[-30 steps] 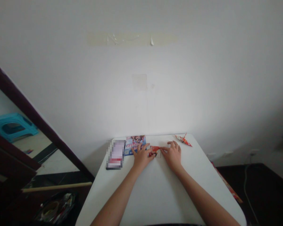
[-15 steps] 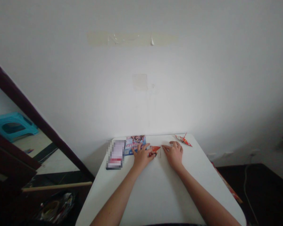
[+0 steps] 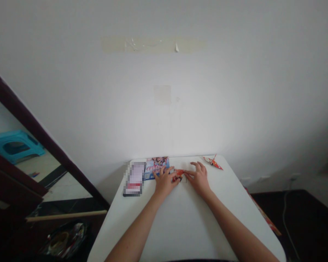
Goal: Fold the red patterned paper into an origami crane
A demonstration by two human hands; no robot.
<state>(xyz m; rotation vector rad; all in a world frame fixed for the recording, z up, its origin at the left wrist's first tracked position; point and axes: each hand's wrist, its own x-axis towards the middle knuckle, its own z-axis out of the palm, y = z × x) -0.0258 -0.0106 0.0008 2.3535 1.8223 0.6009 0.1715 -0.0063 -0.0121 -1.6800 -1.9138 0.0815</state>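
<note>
A small piece of folded red paper [image 3: 178, 171] lies at the far middle of the white table, partly hidden by my fingers. My left hand [image 3: 164, 182] holds its left side down, thumb at the near edge and fingers over the top. With thumb and forefinger, my right hand [image 3: 199, 181] pinches the paper's right-hand tip; its other fingers are raised. Beyond my right hand sits a folded red-and-white paper figure [image 3: 213, 162] with pointed ends, near the table's back edge. Beside my left fingers is a blue printed sheet [image 3: 156, 164].
A phone [image 3: 134, 179], its picture blurred, lies on the left of the white table [image 3: 186, 225]. The table's back edge meets the wall [image 3: 229, 94]. On the left are a dark-framed mirror [image 3: 46, 136] and, below it, a container of odds and ends [image 3: 67, 240].
My right hand has moved slightly left, its thumb and forefinger now on the red paper's tip and its other fingers lifted. My left hand has stayed in place.
</note>
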